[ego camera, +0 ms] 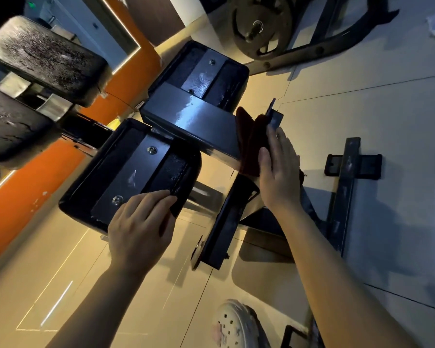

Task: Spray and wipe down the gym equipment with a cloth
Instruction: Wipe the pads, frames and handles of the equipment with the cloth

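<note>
A pale tiled floor (362, 101) fills most of the frame, with an orange wall (133, 79) along the left and a weight plate (259, 26) at the top centre. The gym equipment, seen from below, shows 2 black pads: a lower pad (126, 177) at centre left and an upper pad (199, 71) above it, both bolted to a dark steel beam (199, 119) running diagonally toward centre right. The right hand (279, 177) presses a dark red cloth (251, 136) flat against the beam's end, fingers straight and pointing up the frame. The left hand (141, 224) has its fingers curled over the lower pad's edge, steadying it. The beam's long axis runs up and left from the cloth, so the wipe probably follows it, and the right hand is nearer. No spray bottle shows.
</note>
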`<state>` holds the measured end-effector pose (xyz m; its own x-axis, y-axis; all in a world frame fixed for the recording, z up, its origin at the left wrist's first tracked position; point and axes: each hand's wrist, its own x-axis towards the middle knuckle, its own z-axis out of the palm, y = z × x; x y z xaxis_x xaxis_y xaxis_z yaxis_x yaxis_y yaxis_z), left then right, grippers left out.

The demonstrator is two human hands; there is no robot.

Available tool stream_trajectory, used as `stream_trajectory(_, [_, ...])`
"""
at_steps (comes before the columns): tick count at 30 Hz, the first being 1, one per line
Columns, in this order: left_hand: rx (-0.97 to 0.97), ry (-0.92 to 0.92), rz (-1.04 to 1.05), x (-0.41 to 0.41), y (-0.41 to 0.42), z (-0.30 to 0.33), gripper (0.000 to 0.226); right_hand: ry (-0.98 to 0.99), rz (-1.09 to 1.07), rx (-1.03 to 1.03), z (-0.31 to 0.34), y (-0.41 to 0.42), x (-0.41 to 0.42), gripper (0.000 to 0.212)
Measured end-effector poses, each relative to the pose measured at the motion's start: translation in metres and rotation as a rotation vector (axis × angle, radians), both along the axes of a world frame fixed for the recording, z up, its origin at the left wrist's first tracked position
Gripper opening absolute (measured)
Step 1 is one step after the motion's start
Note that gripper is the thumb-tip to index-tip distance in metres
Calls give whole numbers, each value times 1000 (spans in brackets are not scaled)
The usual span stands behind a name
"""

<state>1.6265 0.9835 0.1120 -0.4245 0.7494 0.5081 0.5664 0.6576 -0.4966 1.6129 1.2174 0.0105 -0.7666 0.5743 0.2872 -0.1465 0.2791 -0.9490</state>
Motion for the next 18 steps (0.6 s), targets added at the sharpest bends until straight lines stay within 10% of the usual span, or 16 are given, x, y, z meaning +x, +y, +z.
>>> stream_trajectory(9, [-5, 22, 9, -4, -4, -5, 26, -323, 115, 213, 63, -5, -20, 51])
stream_trajectory(18, [-47, 32, 3, -1, -2, -3, 25, -134, -49, 323, 54, -22, -19, 55])
